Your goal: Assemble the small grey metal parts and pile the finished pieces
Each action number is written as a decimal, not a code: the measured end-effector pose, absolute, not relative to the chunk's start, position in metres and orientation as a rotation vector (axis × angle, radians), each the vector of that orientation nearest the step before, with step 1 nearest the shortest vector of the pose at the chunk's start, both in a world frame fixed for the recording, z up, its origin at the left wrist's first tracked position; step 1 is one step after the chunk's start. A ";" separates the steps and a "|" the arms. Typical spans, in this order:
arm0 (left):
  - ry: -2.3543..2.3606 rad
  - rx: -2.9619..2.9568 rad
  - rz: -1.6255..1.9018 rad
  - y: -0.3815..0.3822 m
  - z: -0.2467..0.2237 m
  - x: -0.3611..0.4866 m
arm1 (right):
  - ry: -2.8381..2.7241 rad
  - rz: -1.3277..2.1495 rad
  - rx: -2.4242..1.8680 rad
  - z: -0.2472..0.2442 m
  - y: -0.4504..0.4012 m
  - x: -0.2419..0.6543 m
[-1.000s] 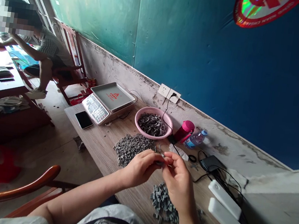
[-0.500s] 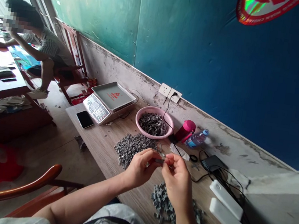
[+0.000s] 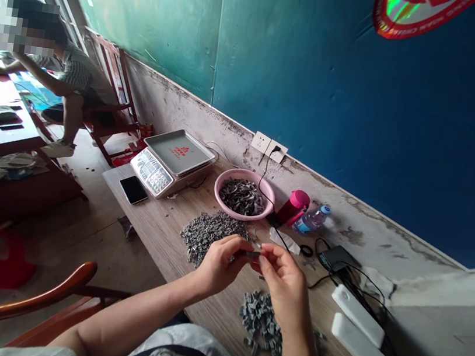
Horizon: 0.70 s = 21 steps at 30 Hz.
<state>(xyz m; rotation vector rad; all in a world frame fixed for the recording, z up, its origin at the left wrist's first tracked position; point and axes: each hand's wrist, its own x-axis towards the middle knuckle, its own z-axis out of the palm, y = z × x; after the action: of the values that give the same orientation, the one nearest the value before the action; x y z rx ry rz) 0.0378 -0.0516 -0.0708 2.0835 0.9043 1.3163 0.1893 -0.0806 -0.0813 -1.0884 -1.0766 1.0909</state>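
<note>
My left hand (image 3: 222, 263) and my right hand (image 3: 283, 276) meet fingertip to fingertip above the table. Between them is a small dark grey piece (image 3: 252, 254), pinched by the fingers of both hands; its exact kind is too small to make out. Behind my left hand lies a heap of small grey pieces (image 3: 207, 233). Under and beside my right wrist is a second pile of grey-green block-like pieces (image 3: 260, 321), partly covered by my forearm. Farther back, a pink basket (image 3: 220, 196) holds dark, curved scraps (image 3: 241, 196).
A weighing scale (image 3: 179, 155) and a phone (image 3: 133, 190) occupy the table's far left. Along the wall stand a pink-lidded bottle (image 3: 294, 206), a water bottle (image 3: 311, 221), a black adapter (image 3: 338, 259) with cables and two white devices (image 3: 361, 348). A person (image 3: 73, 72) sits far left.
Both hands stay almost in place, with the fingers shifting slightly around the small grey piece. My right forearm has moved a little to the right over the near pile.
</note>
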 end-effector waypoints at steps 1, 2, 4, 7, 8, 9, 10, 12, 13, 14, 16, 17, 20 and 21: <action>0.901 2.078 1.308 -0.052 -0.071 0.038 | -1.090 1.070 -1.118 -0.083 -0.080 0.189; 0.895 2.050 1.288 -0.052 -0.071 0.039 | -1.101 1.042 -1.145 -0.084 -0.080 0.189; 0.883 1.933 1.213 -0.053 -0.071 0.040 | -1.109 0.992 -1.178 -0.087 -0.079 0.188; 0.867 1.700 1.120 -0.055 -0.071 0.040 | -1.094 0.974 -1.170 -0.089 -0.078 0.187; 0.863 1.632 1.115 -0.055 -0.071 0.041 | -1.090 0.982 -1.162 -0.090 -0.078 0.187; 0.855 1.570 1.119 -0.055 -0.071 0.041 | -1.088 0.996 -1.153 -0.091 -0.078 0.186; 0.843 1.514 1.128 -0.055 -0.071 0.041 | -1.086 1.010 -1.144 -0.092 -0.078 0.186; 0.816 1.415 1.136 -0.054 -0.071 0.042 | -1.084 1.033 -1.134 -0.093 -0.079 0.186; 0.801 1.377 1.137 -0.053 -0.071 0.042 | -1.085 1.041 -1.132 -0.093 -0.080 0.186; 0.790 1.348 1.137 -0.052 -0.071 0.042 | -1.086 1.042 -1.133 -0.094 -0.080 0.186; 0.777 1.320 1.138 -0.050 -0.072 0.043 | -1.092 1.039 -1.144 -0.094 -0.080 0.186; 0.777 1.316 1.138 -0.050 -0.074 0.043 | -1.092 1.038 -1.148 -0.093 -0.081 0.186; 0.802 1.349 1.116 -0.051 -0.081 0.044 | -1.073 1.046 -1.159 -0.095 -0.082 0.186; 0.822 1.406 1.108 -0.053 -0.084 0.043 | -1.055 1.055 -1.163 -0.098 -0.083 0.186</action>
<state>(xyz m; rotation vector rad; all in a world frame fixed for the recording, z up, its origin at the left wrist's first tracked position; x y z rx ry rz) 0.0435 -0.0529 -0.0840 1.4056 0.8224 1.1076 0.1856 -0.0833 -0.0979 -1.1628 -1.0555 1.0549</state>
